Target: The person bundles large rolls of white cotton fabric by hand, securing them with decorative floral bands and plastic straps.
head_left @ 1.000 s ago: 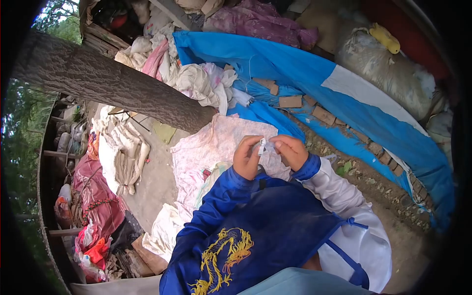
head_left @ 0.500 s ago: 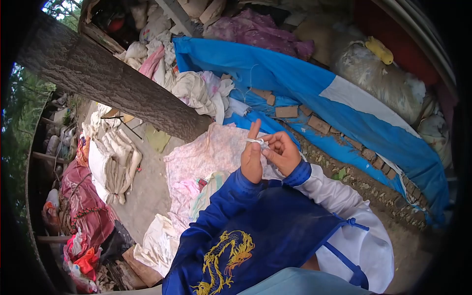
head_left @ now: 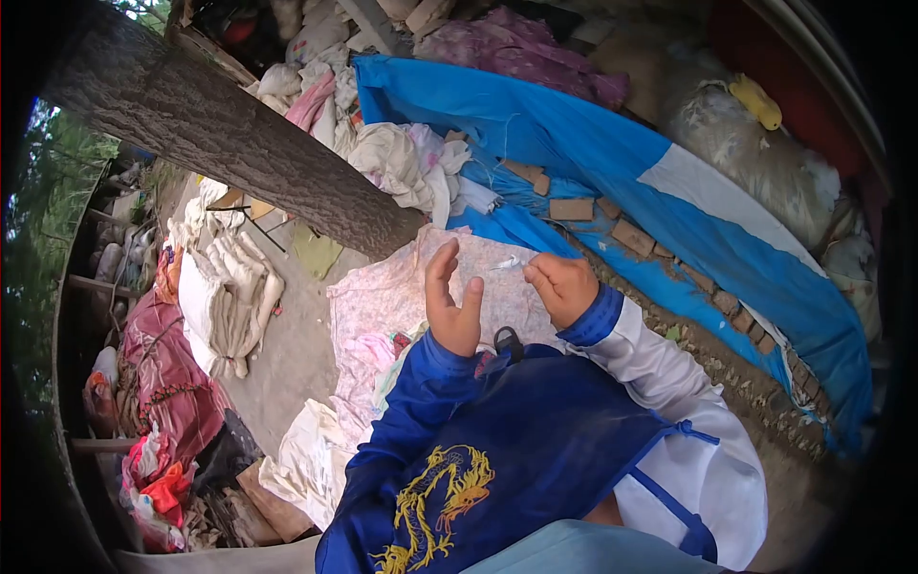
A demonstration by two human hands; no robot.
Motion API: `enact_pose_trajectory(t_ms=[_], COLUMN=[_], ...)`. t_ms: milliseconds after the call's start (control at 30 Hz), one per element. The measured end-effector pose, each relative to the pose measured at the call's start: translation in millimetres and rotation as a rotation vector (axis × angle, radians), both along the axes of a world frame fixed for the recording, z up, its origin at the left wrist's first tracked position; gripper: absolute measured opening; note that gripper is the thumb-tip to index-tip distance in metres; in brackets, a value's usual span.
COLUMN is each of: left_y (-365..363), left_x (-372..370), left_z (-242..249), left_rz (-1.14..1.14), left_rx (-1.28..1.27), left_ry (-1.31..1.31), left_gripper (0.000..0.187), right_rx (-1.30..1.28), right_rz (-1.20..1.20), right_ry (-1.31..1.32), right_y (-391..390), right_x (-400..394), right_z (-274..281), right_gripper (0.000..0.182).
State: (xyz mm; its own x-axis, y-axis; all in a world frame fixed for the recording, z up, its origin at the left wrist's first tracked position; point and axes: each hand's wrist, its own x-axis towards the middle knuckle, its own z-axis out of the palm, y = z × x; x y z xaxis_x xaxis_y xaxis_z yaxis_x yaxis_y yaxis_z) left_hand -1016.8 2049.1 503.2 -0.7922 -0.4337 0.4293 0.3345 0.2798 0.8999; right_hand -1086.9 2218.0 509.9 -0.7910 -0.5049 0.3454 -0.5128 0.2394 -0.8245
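Observation:
My left hand (head_left: pixel 454 298) is raised above the pale pink patterned cloth (head_left: pixel 373 292) on the ground, thumb and fingers apart with nothing between them. Across from it, my right hand (head_left: pixel 564 289) is closed in a pinch. A thin white strip (head_left: pixel 510 262), perhaps string or thread, runs from its fingertips toward the left hand. The strip's end inside the right fingers is hidden. Below the hands, a dark blue garment with a gold dragon (head_left: pixel 435 502) covers my lap.
A tree trunk (head_left: pixel 249 143) slants in from upper left. Blue sheeting (head_left: pixel 593 124) stretches across the right, with bricks (head_left: pixel 571 209) along it. Folded white padded cloth (head_left: pixel 229 297) lies at left, near maroon plastic (head_left: pixel 167 373). Piled white cloths (head_left: pixel 402 163) sit beside the trunk.
My hands have moved apart. The left has drawn away to the left and opened, while the right keeps its pinch on the white strip. The view has shifted slightly.

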Motion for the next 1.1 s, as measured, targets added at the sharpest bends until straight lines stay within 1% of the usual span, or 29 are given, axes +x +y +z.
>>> enact_pose_trajectory(t_ms=[67, 100, 200, 233, 333, 367, 433, 533, 567, 667, 767, 833, 867, 933, 1067, 1100], left_y=[-15, -11, -14, -15, -13, -11, -8, -10, -10, -10, -7, -5, -5, -4, -1, -1], left_x=[3, 1, 5, 5, 10, 10, 10, 10, 10, 8, 5, 1, -1, -3, -7, -8], left_z=[17, 24, 17, 15, 4, 3, 1, -8, -10, -7, -7, -12, -17, -20, -28, -26], left_rz=[-0.197, -0.227, -0.274, -0.274, -0.263, -0.273, -0.293, -0.412, -0.436, -0.496, -0.517, -0.495, -0.454, -0.371, -0.451, -0.472], left_rx=[-0.343, -0.328, -0.245, -0.210, -0.135, -0.156, -0.198, 0.181, 0.128, -0.026, -0.151, -0.194, -0.151, -0.066, 0.090, 0.070], left_ry=[-0.085, -0.108, -0.211, -0.204, -0.256, -0.258, -0.263, -0.440, -0.423, -0.381, -0.373, -0.365, -0.391, -0.448, -0.486, -0.497], left_gripper=[0.032, 0.023, 0.019, 0.017, 0.020, 0.020, 0.021, 0.021, 0.021, 0.020, 0.019, 0.018, 0.018, 0.018, 0.021, 0.022], right_rx=[0.052, 0.065, 0.067, 0.052, 0.017, 0.006, 0.010, -0.020, -0.037, 0.025, 0.004, 0.046, 0.067, 0.120, 0.161, 0.142], right_rz=[0.039, 0.055, 0.082, 0.081, 0.105, 0.118, 0.140, 0.172, 0.179, 0.187, 0.183, 0.204, 0.216, 0.190, 0.118, 0.110], right_ry=[0.028, 0.028, 0.010, -0.016, -0.121, -0.157, -0.108, -0.077, -0.073, -0.089, -0.109, -0.220, -0.268, -0.199, -0.070, -0.069], right_y=[-2, -3, -5, -4, 0, 2, 5, 6, 7, 11, 14, 19, 22, 28, 32, 32], right_x=[5, 8, 13, 15, 15, 14, 14, 16, 16, 14, 13, 10, 6, 1, -3, -3], right_z=[2, 2, 5, 6, 3, 1, -2, -4, -5, -16, -21, -26, -27, -30, -37, -37], right_gripper=[0.021, 0.021, 0.020, 0.019, 0.017, 0.015, 0.014, 0.013, 0.013, 0.013, 0.014, 0.014, 0.014, 0.014, 0.015, 0.015])
